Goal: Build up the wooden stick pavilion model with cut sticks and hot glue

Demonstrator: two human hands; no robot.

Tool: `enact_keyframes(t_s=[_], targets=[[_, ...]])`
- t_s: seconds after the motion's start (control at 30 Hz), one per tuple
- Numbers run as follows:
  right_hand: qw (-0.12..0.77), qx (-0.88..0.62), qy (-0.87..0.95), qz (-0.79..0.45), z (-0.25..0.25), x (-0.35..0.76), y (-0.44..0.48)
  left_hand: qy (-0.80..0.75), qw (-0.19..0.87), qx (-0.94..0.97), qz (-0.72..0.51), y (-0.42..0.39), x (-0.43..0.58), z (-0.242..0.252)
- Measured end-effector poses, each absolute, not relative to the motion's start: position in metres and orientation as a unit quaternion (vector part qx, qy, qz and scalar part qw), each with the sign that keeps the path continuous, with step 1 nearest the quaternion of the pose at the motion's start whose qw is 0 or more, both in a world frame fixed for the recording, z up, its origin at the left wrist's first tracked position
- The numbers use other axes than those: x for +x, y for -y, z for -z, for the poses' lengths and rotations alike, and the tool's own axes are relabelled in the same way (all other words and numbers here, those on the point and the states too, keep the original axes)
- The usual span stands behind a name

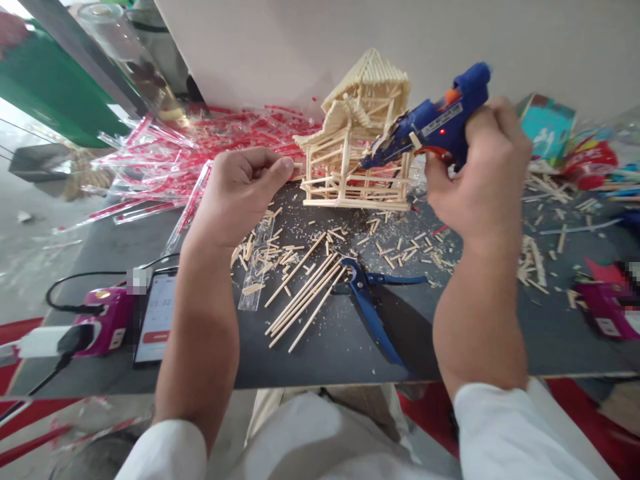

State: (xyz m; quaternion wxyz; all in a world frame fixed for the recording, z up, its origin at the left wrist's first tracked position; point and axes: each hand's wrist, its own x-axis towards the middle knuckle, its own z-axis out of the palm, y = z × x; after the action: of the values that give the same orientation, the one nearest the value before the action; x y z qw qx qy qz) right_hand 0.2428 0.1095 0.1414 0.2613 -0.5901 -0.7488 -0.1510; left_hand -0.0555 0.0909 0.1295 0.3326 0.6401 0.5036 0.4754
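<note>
My right hand (pixel 487 177) is wrapped round a blue hot glue gun (pixel 433 127) with a lit red light. The gun's nozzle points down and left, at the front of a small house model (pixel 345 150) built from thin wooden sticks. From here I cannot tell whether the tip touches the model. My left hand (pixel 243 190) is closed in a pinch at the model's left side. A short wooden stick (pixel 298 165) seems to stick out from its fingertips; most of it is hidden. The model has sloped stick roofs and open railing-like walls.
Several long sticks (pixel 305 300) lie beside a blue-handled cutter (pixel 373 313), among cut pieces and crumbs. Red-and-clear plastic wrappers (pixel 150 160) are heaped at the back left. A phone (pixel 156 313) and a purple power socket (pixel 104 320) are left; another purple block (pixel 607 307) is right.
</note>
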Motion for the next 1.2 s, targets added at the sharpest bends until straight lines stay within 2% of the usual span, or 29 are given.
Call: enact_keyframes(t_s=[0.43,0.93,1.2], targets=[[0.285,-0.577,0.751,0.150,-0.140,0.246,-0.111,-0.499,0.333,0.646,-0.471,-0.091,-0.055,-0.131],[0.243,-0.606,0.744,0.141,-0.148,0.244,-0.105,-0.500,0.347,0.643,-0.465,-0.088,-0.053,-0.135],[0.326,-0.610,0.719,0.073,-0.155,0.267,-0.100,-0.494,0.356,0.646,-0.460,-0.089,-0.051,-0.131]])
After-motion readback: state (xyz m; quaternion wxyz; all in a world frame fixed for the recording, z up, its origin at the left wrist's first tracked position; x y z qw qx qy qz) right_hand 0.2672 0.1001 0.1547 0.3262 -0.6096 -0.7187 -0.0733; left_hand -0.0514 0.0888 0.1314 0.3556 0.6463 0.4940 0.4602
